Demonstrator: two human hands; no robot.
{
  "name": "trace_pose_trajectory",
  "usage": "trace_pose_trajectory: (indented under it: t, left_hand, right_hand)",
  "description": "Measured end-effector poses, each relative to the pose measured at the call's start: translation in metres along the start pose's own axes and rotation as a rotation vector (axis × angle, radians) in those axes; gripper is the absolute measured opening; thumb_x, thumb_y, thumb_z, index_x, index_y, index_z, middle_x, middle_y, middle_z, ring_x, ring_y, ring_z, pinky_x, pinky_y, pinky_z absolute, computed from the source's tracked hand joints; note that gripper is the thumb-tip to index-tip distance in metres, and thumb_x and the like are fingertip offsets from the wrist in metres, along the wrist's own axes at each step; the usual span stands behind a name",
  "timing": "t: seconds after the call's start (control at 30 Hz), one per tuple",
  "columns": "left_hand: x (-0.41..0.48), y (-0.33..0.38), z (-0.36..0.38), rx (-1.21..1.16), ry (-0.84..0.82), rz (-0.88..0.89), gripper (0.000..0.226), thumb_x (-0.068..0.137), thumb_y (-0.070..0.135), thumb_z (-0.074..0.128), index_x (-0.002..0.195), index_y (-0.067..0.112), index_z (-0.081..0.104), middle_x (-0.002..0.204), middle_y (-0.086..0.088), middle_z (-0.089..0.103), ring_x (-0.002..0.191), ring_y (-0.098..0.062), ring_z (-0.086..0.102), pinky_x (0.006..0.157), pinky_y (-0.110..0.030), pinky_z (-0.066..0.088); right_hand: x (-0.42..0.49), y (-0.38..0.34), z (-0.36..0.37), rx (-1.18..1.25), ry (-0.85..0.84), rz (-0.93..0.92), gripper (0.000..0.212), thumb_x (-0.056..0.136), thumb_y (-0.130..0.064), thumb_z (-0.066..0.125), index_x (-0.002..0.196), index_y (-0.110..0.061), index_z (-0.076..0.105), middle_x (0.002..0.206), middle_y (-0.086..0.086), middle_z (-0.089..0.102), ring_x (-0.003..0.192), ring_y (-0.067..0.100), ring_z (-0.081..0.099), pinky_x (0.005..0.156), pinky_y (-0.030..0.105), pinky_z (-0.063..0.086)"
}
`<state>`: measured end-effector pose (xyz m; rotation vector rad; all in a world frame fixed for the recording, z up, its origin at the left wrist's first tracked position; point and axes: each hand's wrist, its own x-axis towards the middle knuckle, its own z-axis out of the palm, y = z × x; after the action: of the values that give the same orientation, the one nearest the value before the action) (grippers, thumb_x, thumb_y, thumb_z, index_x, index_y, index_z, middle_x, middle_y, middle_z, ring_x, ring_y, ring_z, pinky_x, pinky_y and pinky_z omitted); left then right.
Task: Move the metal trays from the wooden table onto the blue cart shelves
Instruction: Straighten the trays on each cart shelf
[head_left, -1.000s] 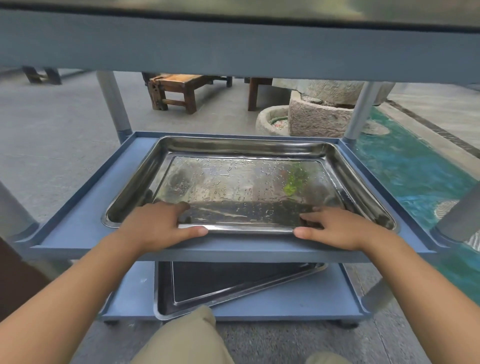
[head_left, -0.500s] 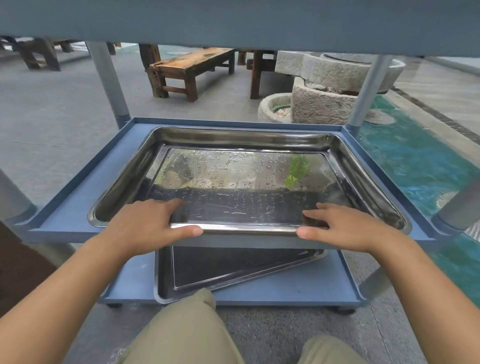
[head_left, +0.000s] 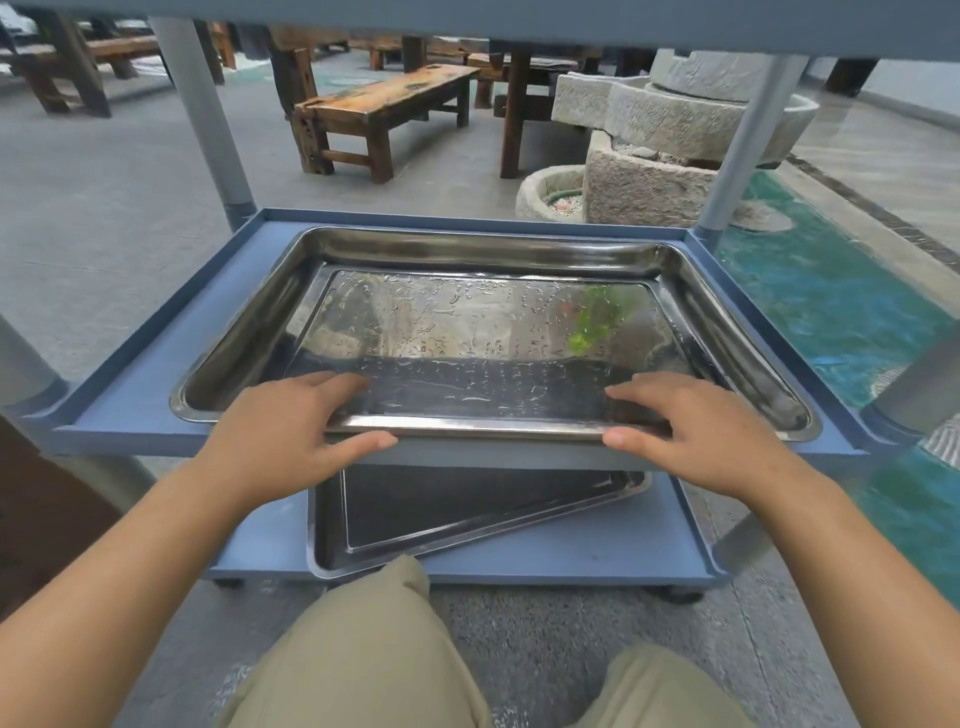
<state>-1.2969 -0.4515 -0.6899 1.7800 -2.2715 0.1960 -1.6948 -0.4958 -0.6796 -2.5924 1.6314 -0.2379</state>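
Though wet, tray (head_left: 467, 322) in 2 hands (head_left: 280, 441) (head_left: 711, 441).

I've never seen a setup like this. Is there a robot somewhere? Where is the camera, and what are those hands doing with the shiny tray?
There is no robot here, just a person's two bare hands. The camera is worn on the person's head and looks forward and down, which is why their knees show at the bottom. The left hand and right hand grip the near rim of a wet metal tray, fingers inside and thumbs under the rim. That tray sits on the blue cart's middle shelf. A second tray lies askew on the bottom shelf. A wooden bench stands beyond.
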Motion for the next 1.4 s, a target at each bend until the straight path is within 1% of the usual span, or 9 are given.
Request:
trace_pose_trajectory:
  t: [0.17,0.33,0.47,0.57,0.67,0.8,1.13,1.23,1.4]
  left_hand:
    - [-0.014,0.018,-0.019,-0.144,-0.04,0.1,0.069,0.084,0.065,0.041,0.136,0.021,0.053,0.134,0.002,0.057,0.126,-0.021,0.05,0.104,-0.048,0.043]
    - [-0.035,0.042,-0.025,-0.199,0.102,0.184,0.044,0.09,0.045,0.05,0.119,0.016,0.066,0.105,0.003,0.067,0.099,-0.02,0.058,0.087,-0.037,0.049]
    - [-0.048,0.047,-0.011,-0.249,-0.011,0.197,0.038,0.091,0.042,0.046,0.112,0.02,0.069,0.082,0.01,0.069,0.07,-0.012,0.063,0.067,-0.03,0.055]
    - [-0.051,0.041,0.015,-0.228,-0.119,0.183,0.028,0.093,0.04,0.058,0.116,0.026,0.067,0.081,0.017,0.067,0.064,0.006,0.051,0.066,-0.022,0.046]
    - [-0.048,0.029,0.051,-0.231,-0.252,0.137,0.035,0.092,0.047,0.056,0.122,0.031,0.061,0.086,0.018,0.068,0.077,-0.002,0.06,0.073,-0.028,0.05]
    - [-0.042,0.015,0.103,-0.194,-0.376,0.027,0.047,0.089,0.061,0.05,0.127,0.033,0.055,0.086,0.017,0.062,0.08,-0.007,0.06,0.076,-0.034,0.052]
    - [-0.04,0.005,0.241,-0.18,-0.434,-0.131,0.076,0.079,0.08,0.04,0.133,0.027,0.048,0.123,0.002,0.064,0.111,-0.018,0.061,0.088,-0.038,0.052]
    - [-0.039,0.007,0.271,-0.187,-0.449,-0.196,0.092,0.073,0.086,0.038,0.142,0.026,0.039,0.137,-0.005,0.053,0.123,-0.028,0.051,0.097,-0.042,0.048]
    - [-0.037,0.007,0.307,-0.164,-0.589,-0.347,0.105,0.067,0.093,0.03,0.152,0.034,0.015,0.161,-0.004,0.015,0.147,-0.033,0.015,0.11,-0.062,0.031]
  right_hand:
    - [-0.017,-0.01,-0.003,0.135,0.062,-0.056,0.071,0.084,-0.075,0.039,0.143,-0.036,0.044,0.149,-0.015,0.043,0.141,0.003,0.031,0.111,0.029,0.027]
    - [-0.047,-0.04,0.001,0.367,0.162,-0.159,0.058,0.086,-0.052,0.06,0.14,-0.033,0.05,0.151,-0.018,0.04,0.142,-0.002,0.027,0.116,0.025,0.026]
    - [-0.067,-0.065,0.013,0.616,0.16,-0.245,0.052,0.086,-0.032,0.068,0.137,-0.025,0.055,0.148,-0.016,0.045,0.142,0.004,0.033,0.116,0.022,0.025]
    - [-0.071,-0.068,0.033,0.677,0.069,-0.269,0.05,0.085,-0.032,0.068,0.134,-0.029,0.057,0.141,-0.022,0.052,0.137,0.0,0.041,0.112,0.016,0.029]
    - [-0.06,-0.059,0.071,0.715,-0.1,-0.197,0.049,0.083,-0.044,0.066,0.132,-0.038,0.058,0.134,-0.03,0.054,0.129,-0.009,0.045,0.106,0.01,0.032]
    - [-0.036,-0.039,0.131,0.666,-0.31,-0.043,0.049,0.084,-0.051,0.066,0.13,-0.044,0.055,0.134,-0.029,0.054,0.127,-0.013,0.044,0.111,0.028,0.036]
    - [0.022,0.011,0.248,0.463,-0.478,0.209,0.078,0.085,-0.059,0.06,0.15,-0.026,0.033,0.158,0.0,0.028,0.146,0.016,0.024,0.113,0.028,0.02]
    - [0.038,0.023,0.277,0.334,-0.527,0.231,0.088,0.082,-0.068,0.055,0.154,-0.029,0.022,0.163,0.004,0.011,0.151,0.02,0.005,0.12,0.037,0.009]
    - [0.066,0.039,0.305,0.163,-0.539,0.189,0.1,0.073,-0.083,0.046,0.154,-0.03,0.018,0.164,0.007,0.005,0.151,0.027,0.001,0.122,0.049,0.007]
